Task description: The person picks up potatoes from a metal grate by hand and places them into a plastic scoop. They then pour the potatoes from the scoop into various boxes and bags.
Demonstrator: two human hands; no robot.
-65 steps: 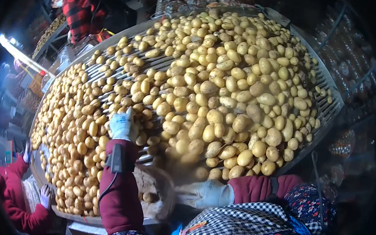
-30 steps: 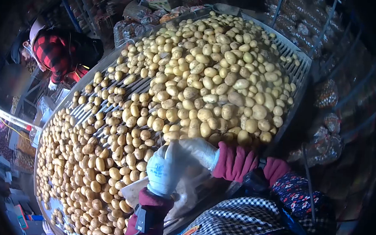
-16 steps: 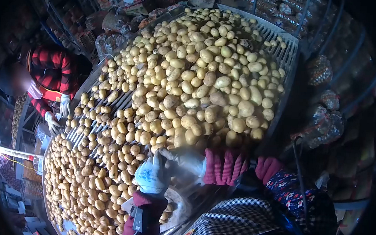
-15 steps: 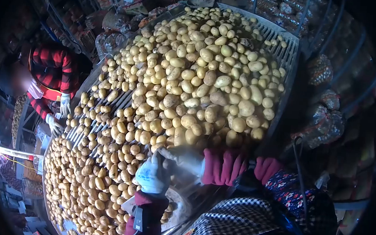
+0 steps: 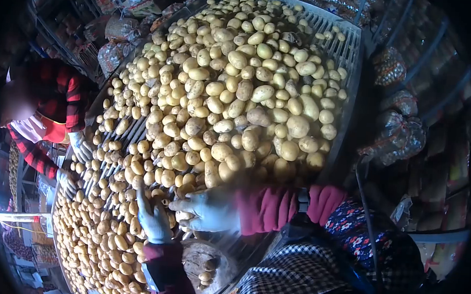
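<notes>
My left hand (image 5: 154, 222), in a pale glove, reaches in from the bottom among the potatoes (image 5: 120, 242). Its fingers are apart and stretched over the pile, with the index finger pointing up. Close beside it is my gloved right hand (image 5: 212, 211), coming from the right. Its fingers are curled over a light-coloured potato (image 5: 184, 216), partly hidden beneath them. Potatoes of mixed sizes cover the slatted sorting table (image 5: 345, 52) all around both hands.
A round-edged chute (image 5: 223, 257) below my right hand holds several potatoes. At the left, a co-worker in a red checked shirt (image 5: 50, 90) has both gloved hands (image 5: 79, 147) at the table edge. Filled net bags (image 5: 395, 138) stand at the right.
Both my hands have moved left and come closer together. My left hand's fingers have spread over the potatoes. The view has shifted, and the co-worker's hands remain at the table edge.
</notes>
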